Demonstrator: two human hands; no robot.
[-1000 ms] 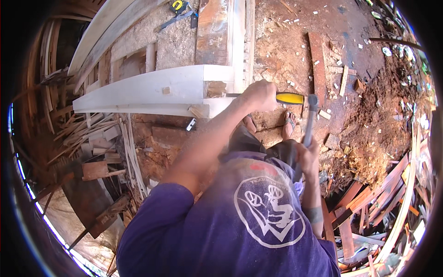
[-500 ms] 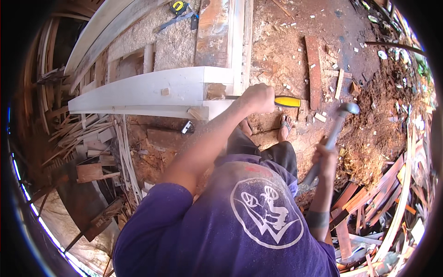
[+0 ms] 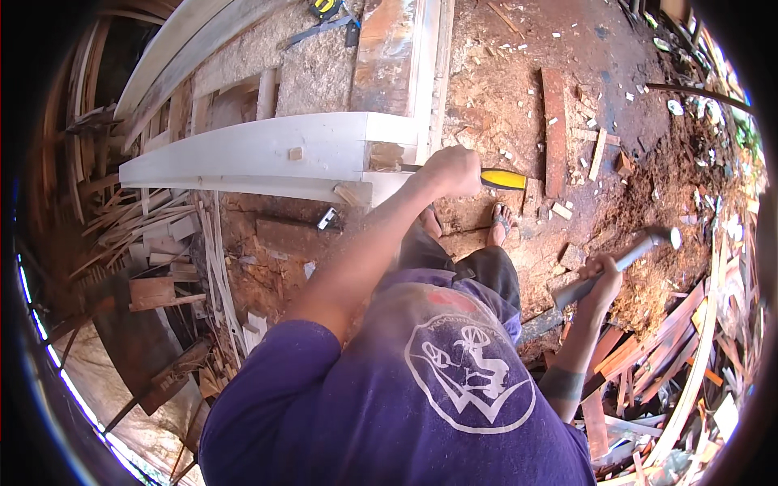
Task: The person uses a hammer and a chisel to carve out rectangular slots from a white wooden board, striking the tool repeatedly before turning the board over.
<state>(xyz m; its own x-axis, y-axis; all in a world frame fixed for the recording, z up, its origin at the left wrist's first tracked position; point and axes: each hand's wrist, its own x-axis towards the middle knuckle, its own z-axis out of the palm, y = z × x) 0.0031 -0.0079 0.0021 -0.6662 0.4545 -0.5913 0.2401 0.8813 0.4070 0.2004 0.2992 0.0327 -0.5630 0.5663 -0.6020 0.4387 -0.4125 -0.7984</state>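
Observation:
My left hand [image 3: 454, 172] is wrapped round a chisel [image 3: 504, 179] with a yellow and black handle. The chisel lies sideways, its dark blade pointing left into a rough notch [image 3: 383, 154] cut at the end of a pale wooden beam [image 3: 251, 151]. Off to the right, my right hand [image 3: 601, 279] grips a hammer [image 3: 640, 249] by its dark lower handle. The hammer's metal head is well apart from the chisel, out to the right. Small wood offcuts [image 3: 296, 153] rest on the beam, one on its face and another by its near edge.
A tape measure [image 3: 326, 8] and a square [image 3: 318, 32] lie beyond the beam. A reddish board [image 3: 554, 132] and many chips are on the dirt floor. Scrap wood [image 3: 648, 356] is heaped at right, and thin strips [image 3: 138, 235] at left. My feet [image 3: 501, 227] stand below the chisel.
My right hand has swung the hammer to the right and downward in view, away from the chisel. My left hand keeps the chisel in nearly the same place at the notch.

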